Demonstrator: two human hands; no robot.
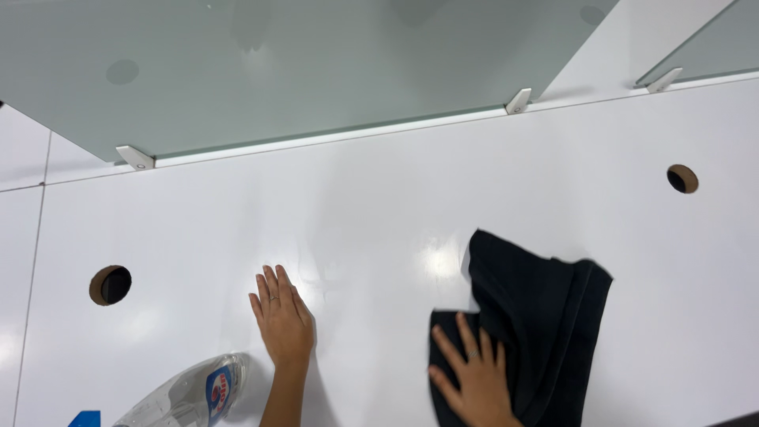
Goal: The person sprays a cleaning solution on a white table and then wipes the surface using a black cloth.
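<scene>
My left hand (281,318) lies flat, palm down, on the glossy white desk (379,205) with its fingers together and a ring on one finger; it holds nothing. My right hand (474,375) presses with spread fingers on a crumpled black cloth (538,324) that lies on the desk to the right. A clear plastic bottle (190,395) with a red and blue label lies on its side at the bottom edge, just left of my left forearm.
A frosted glass divider (277,71) on white brackets (134,156) runs along the desk's far side. Two round cable holes pierce the top, one at the left (110,285) and one at the right (681,179). A seam (35,261) marks the neighbouring desk at left.
</scene>
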